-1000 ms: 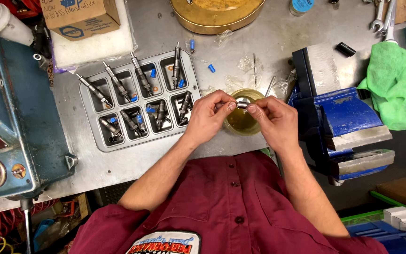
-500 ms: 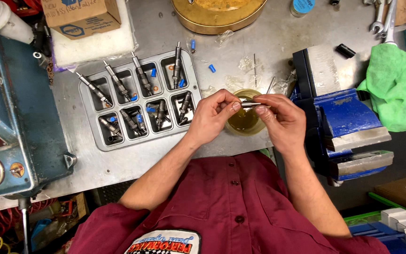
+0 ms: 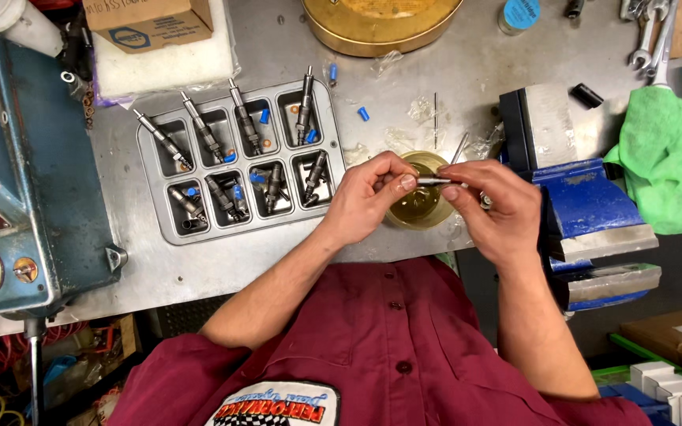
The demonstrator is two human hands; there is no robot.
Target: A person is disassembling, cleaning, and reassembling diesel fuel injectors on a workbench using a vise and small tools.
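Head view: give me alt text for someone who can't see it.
Both hands, left hand and right hand, hold a thin metal pin level above a small brass cup on a steel workbench. Left of them a grey compartment tray holds fuel injectors; a blue vise sits right.
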